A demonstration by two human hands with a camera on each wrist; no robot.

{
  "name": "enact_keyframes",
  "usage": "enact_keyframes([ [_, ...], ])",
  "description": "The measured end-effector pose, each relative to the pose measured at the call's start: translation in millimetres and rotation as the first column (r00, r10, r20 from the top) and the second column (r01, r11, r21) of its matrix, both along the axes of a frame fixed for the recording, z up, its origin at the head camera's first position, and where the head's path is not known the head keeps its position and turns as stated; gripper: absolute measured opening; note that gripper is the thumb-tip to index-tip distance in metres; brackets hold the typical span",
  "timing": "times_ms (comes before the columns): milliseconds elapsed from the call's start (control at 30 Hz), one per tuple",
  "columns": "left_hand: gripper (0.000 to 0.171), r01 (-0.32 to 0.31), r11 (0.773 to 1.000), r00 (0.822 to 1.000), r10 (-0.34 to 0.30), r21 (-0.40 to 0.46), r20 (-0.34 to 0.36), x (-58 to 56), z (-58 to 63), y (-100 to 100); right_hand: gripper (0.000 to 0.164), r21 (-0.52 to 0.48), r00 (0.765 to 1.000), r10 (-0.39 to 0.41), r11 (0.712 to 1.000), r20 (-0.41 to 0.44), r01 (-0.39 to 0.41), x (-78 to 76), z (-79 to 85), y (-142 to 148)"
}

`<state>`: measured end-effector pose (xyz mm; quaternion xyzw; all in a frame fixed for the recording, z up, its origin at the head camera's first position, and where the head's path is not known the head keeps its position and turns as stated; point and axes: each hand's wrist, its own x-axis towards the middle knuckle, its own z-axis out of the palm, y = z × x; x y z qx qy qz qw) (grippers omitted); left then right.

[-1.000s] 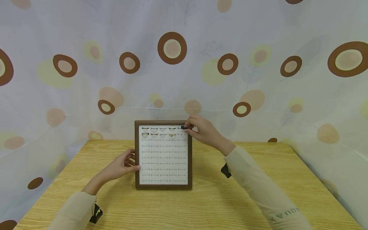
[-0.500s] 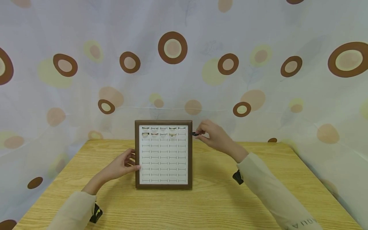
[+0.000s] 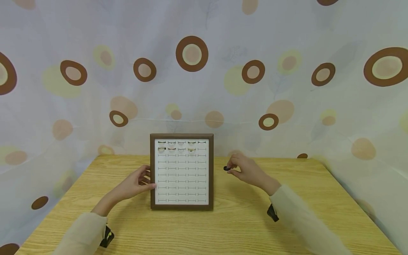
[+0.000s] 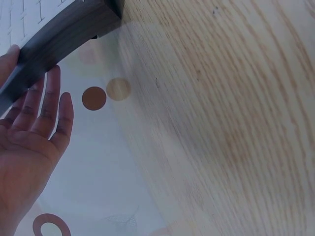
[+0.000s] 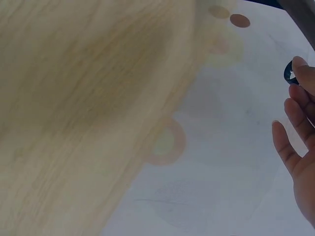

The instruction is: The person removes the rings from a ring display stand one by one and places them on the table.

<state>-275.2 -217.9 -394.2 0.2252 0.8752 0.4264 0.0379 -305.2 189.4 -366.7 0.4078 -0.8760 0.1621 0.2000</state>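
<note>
now, right hand (image 3: pixel 250 172): thumb and a fingertip pinch the dark ring (image 3: pixel 227 168); other fingers extended.
ring position: in the air over the tabletop (image 3: pixel 242 228), right of the display frame (image 3: pixel 181 207), apart from it.
ring handling: likely light, stiff, perhaps slick; easily dropped. best taken by the band, between thumb and fingertip.
left hand (image 3: pixel 132 186): grips the frame's left edge, thumb on front, fingers at the outer side, tips partly hidden.
frame handling: stands on the tabletop; probably rigid, may tip if knocked high. hold by the edges, off the white panel (image 3: pixel 182 171).
mounted rings (image 3: pixel 162 149): top two rows, four left columns; top-right slot too small to read.
</note>
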Motion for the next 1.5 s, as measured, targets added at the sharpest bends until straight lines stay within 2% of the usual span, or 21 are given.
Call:
enact_keyframes([
  [267,0.061,-0.002,1.000,1.000,0.002,0.005,0.002,0.6,-0.1,-0.4,0.015,0.092,0.998,-0.017,0.996,0.057,0.012,-2.6,-29.1,6.9],
  [567,0.062,0.005,1.000,1.000,-0.005,0.010,-0.009,-1.9,-2.0,-2.1,0.009,0.145,0.983,-0.031,0.989,0.181,0.004,-2.2,-47.8,9.7],
  [733,0.061,0.004,1.000,1.000,-0.003,0.012,-0.007,-1.5,-1.4,-1.8,0.009,0.152,0.971,-0.039,0.988,0.237,0.002,0.7,-52.4,10.7],
  [1233,0.061,0.001,1.000,1.000,-0.001,0.004,-0.003,-1.8,-2.7,-0.7,0.007,0.189,0.969,-0.072,0.982,0.237,0.026,0.2,-61.5,14.8],
  [1500,0.060,0.009,1.000,1.000,-0.009,0.005,-0.009,-1.3,-2.1,-0.4,0.013,0.183,0.965,-0.069,0.983,0.253,0.022,1.1,-63.3,17.1],
])
